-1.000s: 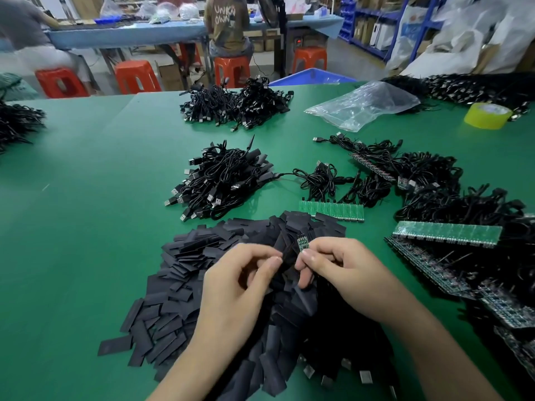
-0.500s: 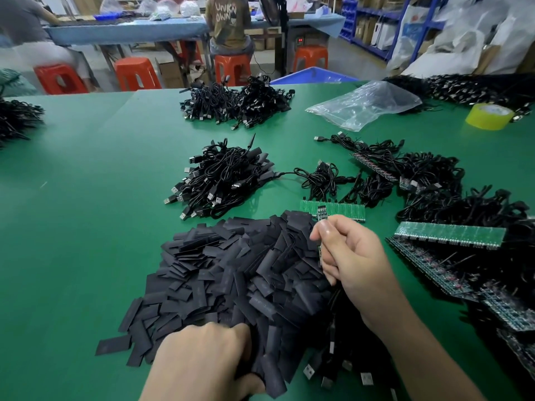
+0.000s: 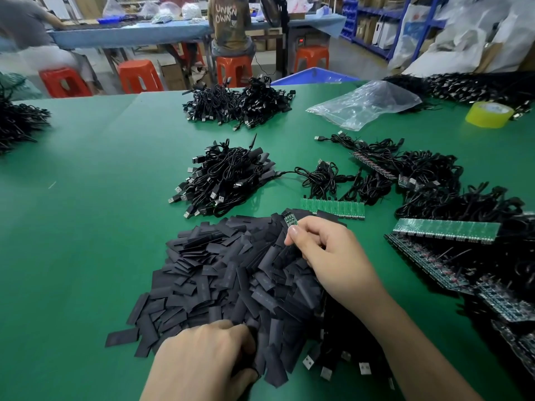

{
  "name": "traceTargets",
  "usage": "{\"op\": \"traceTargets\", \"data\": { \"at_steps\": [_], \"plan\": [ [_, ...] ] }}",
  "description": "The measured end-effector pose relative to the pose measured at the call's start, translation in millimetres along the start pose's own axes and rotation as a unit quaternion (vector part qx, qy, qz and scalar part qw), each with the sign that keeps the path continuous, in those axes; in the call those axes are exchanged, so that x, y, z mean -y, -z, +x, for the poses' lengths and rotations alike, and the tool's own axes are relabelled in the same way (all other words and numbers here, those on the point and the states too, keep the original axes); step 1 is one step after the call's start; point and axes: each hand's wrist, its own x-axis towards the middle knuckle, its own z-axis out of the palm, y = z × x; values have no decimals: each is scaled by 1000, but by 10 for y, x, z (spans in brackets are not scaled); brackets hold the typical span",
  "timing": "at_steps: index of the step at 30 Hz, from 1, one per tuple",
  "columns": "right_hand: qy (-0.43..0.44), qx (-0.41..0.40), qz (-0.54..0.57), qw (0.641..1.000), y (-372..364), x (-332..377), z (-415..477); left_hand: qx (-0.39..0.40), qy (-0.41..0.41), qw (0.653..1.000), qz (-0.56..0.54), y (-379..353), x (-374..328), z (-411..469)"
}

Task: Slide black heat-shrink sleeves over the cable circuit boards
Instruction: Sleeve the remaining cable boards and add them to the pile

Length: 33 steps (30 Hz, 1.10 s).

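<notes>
A big heap of flat black heat-shrink sleeves [image 3: 231, 279] covers the green table [image 3: 95, 227] in front of me. My right hand [image 3: 330, 256] pinches a small green cable circuit board [image 3: 290, 221] above the heap's far edge; its black cable runs down under the palm. My left hand [image 3: 202, 360] lies at the heap's near edge with fingers curled into the sleeves, fingertips hidden. A strip of joined green boards [image 3: 333, 208] lies just beyond the heap.
Bundles of black USB cables sit at centre [image 3: 225, 178], far centre [image 3: 237, 102] and right [image 3: 428, 169]. More board strips [image 3: 445, 230] lie right. A clear plastic bag [image 3: 364, 105] and yellow tape roll [image 3: 489, 114] sit far right. People sit at a blue table behind.
My left hand dropped from the board down to the near edge of the sleeve heap and stays there. My right hand lifted the board slightly farther away.
</notes>
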Motion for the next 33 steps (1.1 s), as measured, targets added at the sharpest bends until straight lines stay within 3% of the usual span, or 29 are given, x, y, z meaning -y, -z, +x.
{"op": "traceTargets", "data": {
  "at_steps": [7,10,13,17,22,27,33],
  "plan": [
    [21,-14,-60,998,-69,-10,-89,-48,-11,998,-25,-19,35,-72],
    [24,-11,-98,995,-83,-14,-129,-89,-52,988,-117,27,93,-21],
    [24,3,-101,995,-45,-11,-159,-173,-99,940,-276,48,162,178],
    [8,39,-51,998,45,-15,-165,-284,-102,870,-390,43,167,623],
    [12,66,-4,998,-6,-32,-192,-323,-142,844,-403,-141,147,889],
    [15,15,-2,1000,-19,-85,-202,-323,-183,853,-367,-274,182,887],
    [-3,23,13,1000,-16,-187,-191,-340,-168,858,-346,-379,157,858]
  ]
}}
